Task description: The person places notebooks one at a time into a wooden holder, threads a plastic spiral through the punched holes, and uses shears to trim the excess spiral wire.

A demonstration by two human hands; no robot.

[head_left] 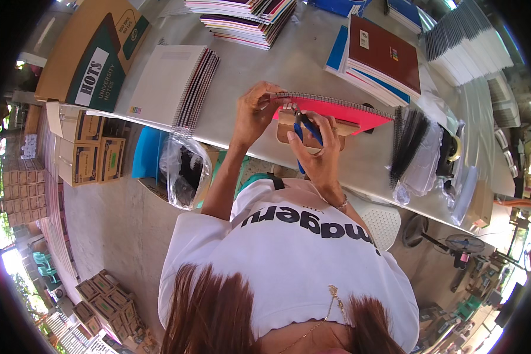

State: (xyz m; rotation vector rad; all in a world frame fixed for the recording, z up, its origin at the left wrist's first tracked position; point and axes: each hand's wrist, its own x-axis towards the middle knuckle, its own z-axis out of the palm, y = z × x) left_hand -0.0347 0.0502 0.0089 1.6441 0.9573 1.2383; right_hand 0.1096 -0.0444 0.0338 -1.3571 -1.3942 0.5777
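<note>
A bright pink spiral notebook [369, 117] stands tilted at the table's near edge, its black coil along the upper side. My left hand [255, 115] is closed on the coil's left end, fingertips pinched there. My right hand [321, 154] grips pliers [300, 131] with blue-and-black handles, their jaws up against the coil's left end beside my left fingers. Whether the jaws bite on the wire is too small to tell. Below the notebook, partly behind my right hand, is a brown wooden block [349, 128].
White spiral notebooks [162, 85] lie stacked at left beside a cardboard box [79, 53]. Brown and blue notebooks [380, 50] are piled beyond my hands. Loose black coils [411, 138] lie at right near a tape dispenser [448, 153]. A plastic-lined box [186, 171] stands below the table edge.
</note>
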